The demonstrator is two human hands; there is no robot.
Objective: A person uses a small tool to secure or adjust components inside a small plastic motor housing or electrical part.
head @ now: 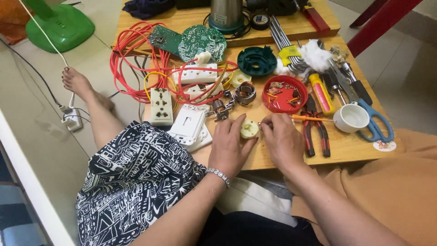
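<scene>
My left hand [229, 145] rests on the low wooden table [350, 148] and pinches a small cream round plastic part [249, 129] from the left. My right hand [281, 139] holds an orange-handled screwdriver [308, 118] with its tip at the right side of the cream part. A bracelet is on my left wrist. A small motor coil [246, 92] and a metal piece [220, 109] lie just beyond my hands.
A red round lid [285, 94] with small parts, red-handled pliers [315, 131], a white cup [351, 118], blue scissors [375, 123], white sockets [162, 106], switch plates [188, 123], red wires [132, 64], green circuit boards [200, 42], a teal ring [257, 60], hex keys [284, 43] and a green fan base [59, 27].
</scene>
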